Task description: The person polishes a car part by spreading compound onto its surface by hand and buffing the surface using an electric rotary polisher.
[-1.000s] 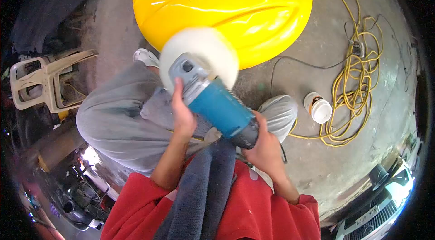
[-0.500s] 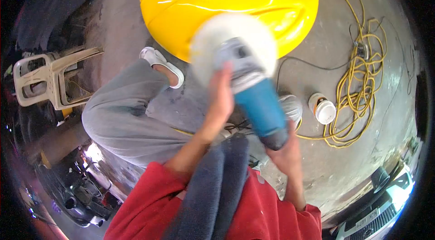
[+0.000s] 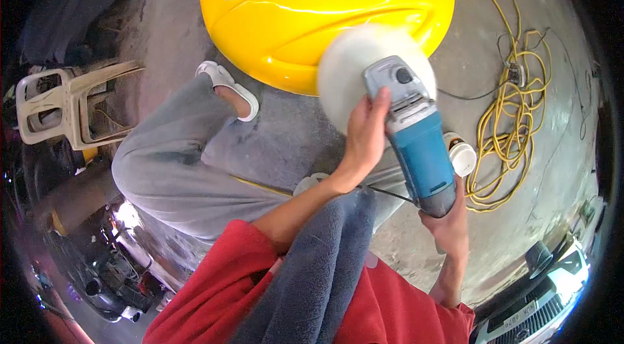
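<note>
At the far left a plastic chair [image 3: 104, 77] stands on the floor, and nearer in a white shoe [image 3: 211, 71] rests below the glossy yellow piece [image 3: 292, 25], which lies at the top centre, in front of the crossed legs. The left hand [image 3: 365, 133] grips the side of the grey head of a blue power tool [image 3: 426, 149], thumb up along the housing. Under that head the round white pad [image 3: 344, 77] overlaps the piece's lower right edge — blurred, so probably spinning, though whether it touches cannot be told. The step in hand looks like a pass of the pad along this rim; continuing it would call for a steady two-handed hold, the pad kept flat against the curve. The right hand [image 3: 448, 230] is closed around the tool's dark rear end — just beside a white tub [image 3: 462, 159], with the coiled yellow cord [image 3: 504, 142] farther right.
</note>
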### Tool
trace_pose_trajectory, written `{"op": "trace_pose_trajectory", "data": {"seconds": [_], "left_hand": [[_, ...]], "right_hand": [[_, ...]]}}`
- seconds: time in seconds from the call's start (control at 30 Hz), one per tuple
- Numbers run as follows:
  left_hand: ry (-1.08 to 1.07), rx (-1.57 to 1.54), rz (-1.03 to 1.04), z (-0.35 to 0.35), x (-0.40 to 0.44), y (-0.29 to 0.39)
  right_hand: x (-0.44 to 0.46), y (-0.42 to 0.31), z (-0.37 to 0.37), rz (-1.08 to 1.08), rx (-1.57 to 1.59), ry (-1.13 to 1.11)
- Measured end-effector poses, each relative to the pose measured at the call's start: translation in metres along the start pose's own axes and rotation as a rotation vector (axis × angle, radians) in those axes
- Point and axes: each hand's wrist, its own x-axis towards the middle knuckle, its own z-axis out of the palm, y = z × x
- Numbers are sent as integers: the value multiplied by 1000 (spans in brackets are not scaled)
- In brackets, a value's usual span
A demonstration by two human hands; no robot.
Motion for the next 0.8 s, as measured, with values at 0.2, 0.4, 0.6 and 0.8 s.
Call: {"op": "trace_pose_trajectory", "data": {"seconds": [0.2, 0.4, 0.6, 0.8], "left_hand": [[179, -43, -35, -37, -39, 3], [146, -62, 55, -45, -17, 5], [141, -142, -25, -47, -27, 9], [66, 37, -12, -36, -26, 17]], "right_hand": [[-15, -3, 20, 155, -69, -245], [-4, -6, 30, -28, -16, -124], [-2, -27, 18, 22, -62, -139], [-8, 11, 29, -9, -16, -163]]}}
